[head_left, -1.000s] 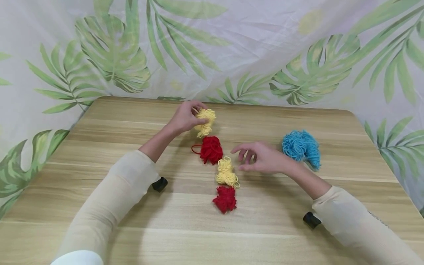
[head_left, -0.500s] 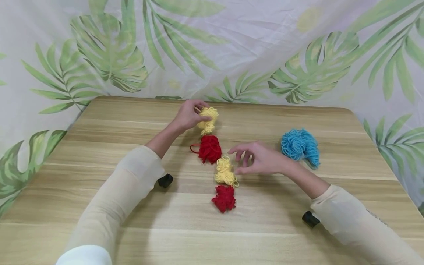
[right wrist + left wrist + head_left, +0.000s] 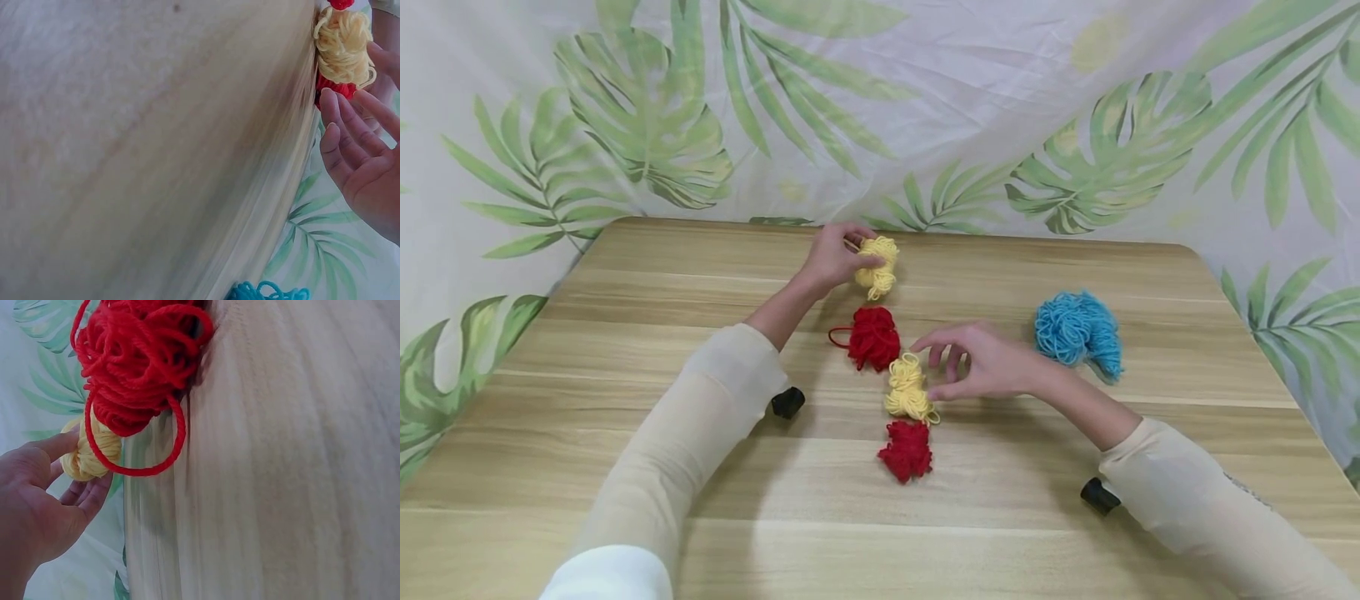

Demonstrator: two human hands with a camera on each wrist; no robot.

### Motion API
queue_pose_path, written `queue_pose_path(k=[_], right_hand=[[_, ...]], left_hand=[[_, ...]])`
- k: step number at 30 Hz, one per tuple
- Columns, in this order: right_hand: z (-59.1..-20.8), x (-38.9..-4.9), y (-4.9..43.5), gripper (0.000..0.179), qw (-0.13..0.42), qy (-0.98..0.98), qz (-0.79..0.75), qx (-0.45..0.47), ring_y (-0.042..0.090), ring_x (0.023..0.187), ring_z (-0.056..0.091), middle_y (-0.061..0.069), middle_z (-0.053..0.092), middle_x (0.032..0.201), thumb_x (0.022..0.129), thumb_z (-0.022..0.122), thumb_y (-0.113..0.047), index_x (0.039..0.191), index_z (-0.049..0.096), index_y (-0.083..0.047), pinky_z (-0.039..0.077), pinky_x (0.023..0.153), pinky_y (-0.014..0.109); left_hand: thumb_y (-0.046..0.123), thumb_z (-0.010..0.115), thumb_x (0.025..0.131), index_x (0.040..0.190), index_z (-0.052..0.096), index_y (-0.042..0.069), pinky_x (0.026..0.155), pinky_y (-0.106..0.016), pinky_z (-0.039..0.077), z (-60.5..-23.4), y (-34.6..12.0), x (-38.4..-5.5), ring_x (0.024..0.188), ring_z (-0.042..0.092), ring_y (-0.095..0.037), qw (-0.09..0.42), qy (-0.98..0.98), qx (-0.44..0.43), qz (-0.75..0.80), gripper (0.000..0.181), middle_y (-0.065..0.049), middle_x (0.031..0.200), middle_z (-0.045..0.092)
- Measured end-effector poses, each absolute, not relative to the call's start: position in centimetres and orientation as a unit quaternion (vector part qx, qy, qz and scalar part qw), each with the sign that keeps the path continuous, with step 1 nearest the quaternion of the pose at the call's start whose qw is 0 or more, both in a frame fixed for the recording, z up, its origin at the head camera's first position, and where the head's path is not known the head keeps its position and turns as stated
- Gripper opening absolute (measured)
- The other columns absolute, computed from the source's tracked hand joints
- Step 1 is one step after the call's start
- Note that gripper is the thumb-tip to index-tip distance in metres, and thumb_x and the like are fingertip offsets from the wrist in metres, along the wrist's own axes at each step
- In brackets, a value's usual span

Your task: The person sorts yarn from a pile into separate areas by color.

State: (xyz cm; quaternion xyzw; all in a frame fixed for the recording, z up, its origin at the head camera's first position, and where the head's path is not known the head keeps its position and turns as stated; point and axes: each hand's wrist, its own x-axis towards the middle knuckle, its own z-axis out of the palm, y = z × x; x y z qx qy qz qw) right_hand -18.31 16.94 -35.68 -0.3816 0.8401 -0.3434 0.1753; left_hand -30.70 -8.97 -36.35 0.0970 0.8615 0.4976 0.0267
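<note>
My left hand (image 3: 838, 257) pinches a yellow yarn bundle (image 3: 880, 268) near the table's far edge. Just nearer lies a red yarn ball (image 3: 874, 338) with a loose loop sticking out to its left; in the left wrist view this red ball (image 3: 137, 362) looms large in front of the held bundle (image 3: 94, 453). A second yellow yarn bundle (image 3: 907, 387), tied at its waist, comes after it, then a small red yarn bundle (image 3: 906, 451) nearest me. My right hand (image 3: 981, 362) hovers beside the second yellow bundle, fingers loosely bent and holding nothing, thumb tip right at its edge.
A blue yarn bundle (image 3: 1077, 331) rests on the wooden table (image 3: 1000, 533), beyond my right wrist. Black wrist-worn pieces (image 3: 787, 402) show below both sleeves. A leaf-print cloth (image 3: 962, 92) hangs behind the table's far edge.
My left hand has carried the yellow yarn bundle a little to the right and farther away. My right hand has shifted slightly left, closer to the second yellow bundle.
</note>
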Motion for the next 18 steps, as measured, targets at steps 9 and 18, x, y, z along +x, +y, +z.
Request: queue_pose_path(k=[9, 18], right_hand=[[-35.79, -18.34, 16.71, 0.056, 0.176, 0.836, -0.348, -0.387, 0.009, 0.077, 0.069, 0.012, 0.071, 0.107, 0.087, 0.086, -0.023, 0.134, 0.065, -0.003, 0.058, 0.067, 0.033], [-35.97, -18.35, 16.34, 0.056, 0.166, 0.831, -0.355, -0.394, 0.008, 0.077, 0.068, 0.012, 0.071, 0.106, 0.086, 0.086, -0.021, 0.134, 0.065, 0.000, 0.059, 0.069, 0.034]], left_hand=[[0.007, 0.080, 0.091, 0.125, 0.069, -0.005, 0.076, -0.030, 0.050, -36.63, -8.88, -31.08, 0.106, 0.058, -0.030, 0.022, 0.869, 0.104, 0.483, 0.038, -0.023, 0.117, 0.061], [0.003, 0.075, 0.093, 0.129, 0.066, -0.003, 0.079, -0.033, 0.050, -36.78, -8.76, -31.47, 0.109, 0.055, -0.031, 0.028, 0.871, 0.094, 0.482, 0.037, -0.023, 0.122, 0.058]])
